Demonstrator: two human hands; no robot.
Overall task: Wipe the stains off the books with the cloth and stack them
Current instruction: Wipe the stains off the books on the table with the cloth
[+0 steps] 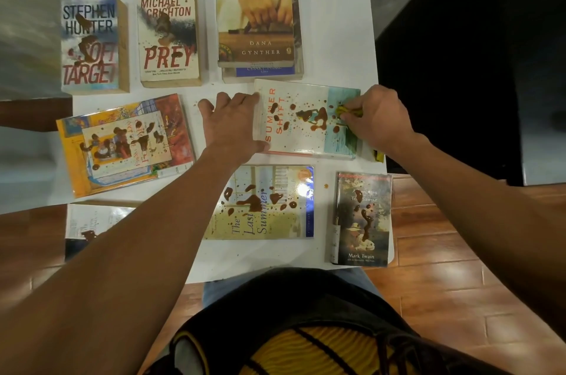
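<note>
Bare forearms, black-and-yellow top point(306, 344), blue jeans point(214, 292).

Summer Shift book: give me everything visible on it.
The Summer Shift book lies flat on the white table, right of centre, title running sideways in orange. Glossy white cover with a pale blue band at its right end. Brown stains and small spatters cover the middle, unwiped. The left hand presses its left edge; the right hand holds a yellow-green cloth bunched in its fingers against the blue band.

Left forearm point(128, 239) hides bottom-left book point(88, 224) title.
</note>
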